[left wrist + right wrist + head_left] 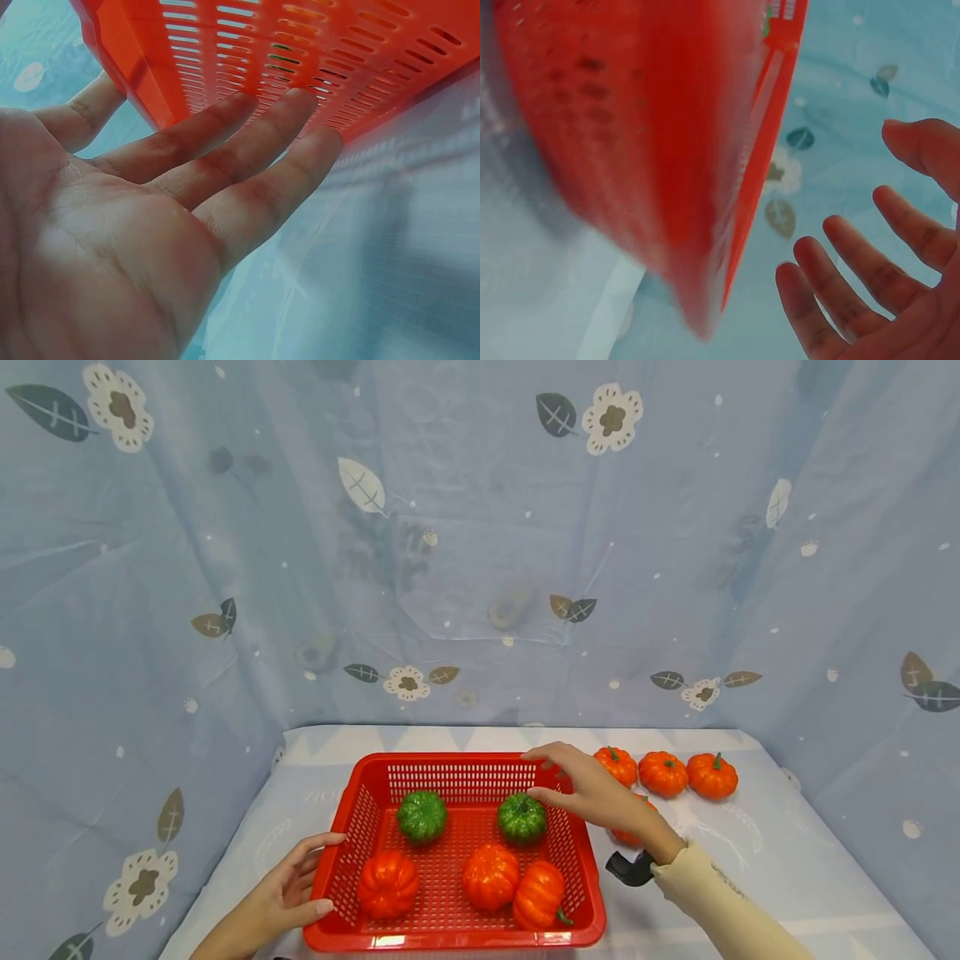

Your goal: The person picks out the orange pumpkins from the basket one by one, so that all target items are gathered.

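Empty, with fingers spread, the right hand [592, 787] hovers by the red basket's [450, 942] far right corner; the left hand's [283, 891] extended fingers touch its left wall. Two green pumpkins [422, 817] and three orange pumpkins [387, 885] lie inside, four more orange ones [662, 774] outside on the table [757, 885], so work looks partway.

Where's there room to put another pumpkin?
Inside the red basket, there's bare floor between the two green pumpkins. On the table, there's bare room right of the cream sleeve, nearer than the row of three orange pumpkins. It's crowded in the basket's near right corner, where two orange pumpkins bunch together.
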Demonstrator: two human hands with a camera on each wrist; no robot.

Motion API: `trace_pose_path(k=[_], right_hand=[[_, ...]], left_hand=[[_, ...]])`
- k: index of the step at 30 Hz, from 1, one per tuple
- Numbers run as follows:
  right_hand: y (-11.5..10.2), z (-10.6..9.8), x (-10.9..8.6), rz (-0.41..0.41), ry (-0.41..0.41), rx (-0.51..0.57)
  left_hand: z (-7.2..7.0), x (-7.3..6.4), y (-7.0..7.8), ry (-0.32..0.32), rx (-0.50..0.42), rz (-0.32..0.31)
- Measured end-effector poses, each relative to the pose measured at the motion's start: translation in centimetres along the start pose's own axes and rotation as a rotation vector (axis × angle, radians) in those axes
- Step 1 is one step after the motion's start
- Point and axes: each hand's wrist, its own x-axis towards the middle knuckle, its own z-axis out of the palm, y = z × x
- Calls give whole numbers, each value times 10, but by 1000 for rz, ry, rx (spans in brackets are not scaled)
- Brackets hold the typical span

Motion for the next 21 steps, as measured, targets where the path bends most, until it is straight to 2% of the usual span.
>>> trace_pose_path(k=[12,21], right_hand=[[-26,17,29,-49,-208,9],[-44,43,49,-147,-315,-37]], left_hand=[[1,0,-1,9,5,-6],[0,0,0,17,9,-18]])
